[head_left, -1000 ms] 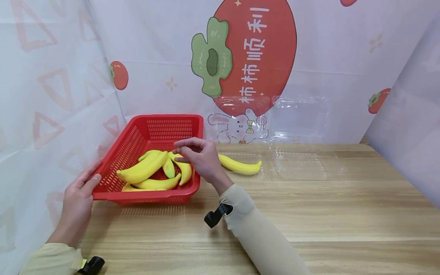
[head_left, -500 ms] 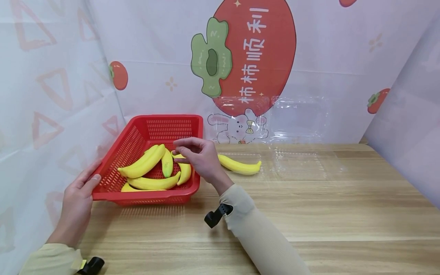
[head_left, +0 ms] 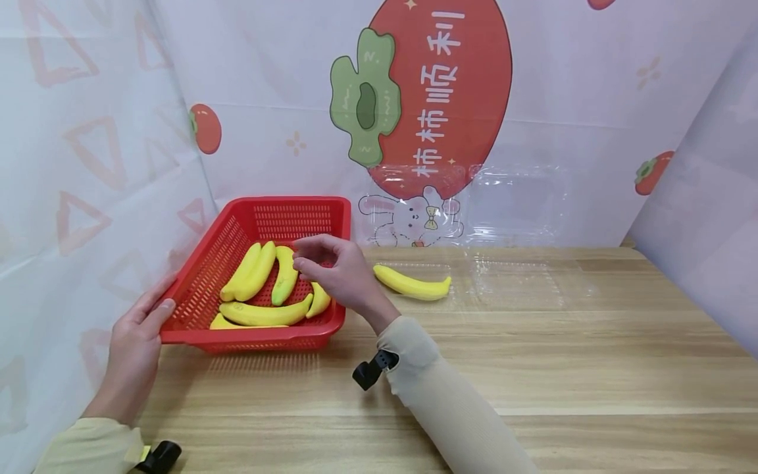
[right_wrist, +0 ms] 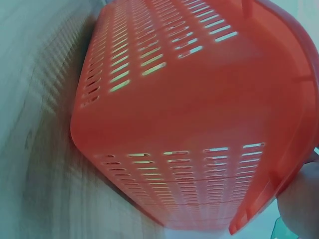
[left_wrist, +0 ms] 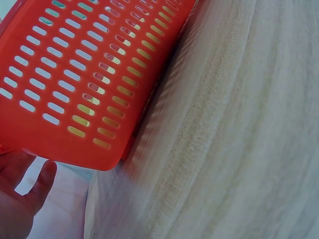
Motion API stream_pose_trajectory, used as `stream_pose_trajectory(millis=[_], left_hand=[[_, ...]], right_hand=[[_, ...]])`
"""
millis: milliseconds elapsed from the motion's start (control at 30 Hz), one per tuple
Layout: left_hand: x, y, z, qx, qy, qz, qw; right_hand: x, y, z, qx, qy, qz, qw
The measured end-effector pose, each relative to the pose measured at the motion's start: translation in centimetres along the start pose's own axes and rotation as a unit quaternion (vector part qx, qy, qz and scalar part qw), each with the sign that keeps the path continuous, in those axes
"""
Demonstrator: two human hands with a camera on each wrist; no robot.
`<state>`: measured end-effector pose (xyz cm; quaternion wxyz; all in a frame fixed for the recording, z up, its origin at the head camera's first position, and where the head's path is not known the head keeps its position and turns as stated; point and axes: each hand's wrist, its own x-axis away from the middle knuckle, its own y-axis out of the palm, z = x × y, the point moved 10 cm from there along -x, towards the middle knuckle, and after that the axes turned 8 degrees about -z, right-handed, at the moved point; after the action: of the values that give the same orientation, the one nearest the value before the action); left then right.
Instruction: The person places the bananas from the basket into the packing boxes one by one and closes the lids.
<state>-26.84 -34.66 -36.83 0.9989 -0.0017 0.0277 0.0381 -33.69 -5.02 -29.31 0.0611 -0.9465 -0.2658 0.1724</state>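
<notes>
The left hand (head_left: 131, 355) grips the front-left corner of a red basket (head_left: 254, 339), thumb on top of the rim. Inside lie several yellow bananas: a joined pair (head_left: 250, 271) at the left, a green-tipped one (head_left: 286, 276) beside it, and a long one (head_left: 263, 314) across the front. Over the basket's right side is the right hand (head_left: 349, 273), fingers loosely bent beside the green-tipped banana; contact cannot be told. In the left wrist view, the left thumb (left_wrist: 44, 181) shows below the basket wall (left_wrist: 60, 142). The right wrist view shows part of the right hand (right_wrist: 301, 201) at the rim.
Right of the basket, one banana (head_left: 414, 286) lies in a clear plastic container (head_left: 445, 268) with a raised lid. Another open clear container (head_left: 515, 283) stands beside it. Patterned sheets (head_left: 278, 118) hang behind and at both sides of the wooden table (head_left: 533, 368).
The joined pair has turned more upright and lies farther back in the basket. The green-tipped banana has shifted back and left. The right hand's fingers have moved slightly left; the left hand has stayed put.
</notes>
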Motion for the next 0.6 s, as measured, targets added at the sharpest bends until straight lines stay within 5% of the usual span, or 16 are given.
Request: stream_pose_trajectory(millis=[233, 600], left_hand=[[-0.1, -0.1, 0.0, -0.002, 0.009, -0.003, 1.0000], [-0.1, 0.1, -0.1, -0.012, -0.003, -0.002, 0.9999]], right_hand=[[-0.7, 1.5, -0.3, 0.132, 0.036, -0.045, 0.9896], [-1.2, 3.9, 0.0, 0.253, 0.063, -0.132, 0.9563]])
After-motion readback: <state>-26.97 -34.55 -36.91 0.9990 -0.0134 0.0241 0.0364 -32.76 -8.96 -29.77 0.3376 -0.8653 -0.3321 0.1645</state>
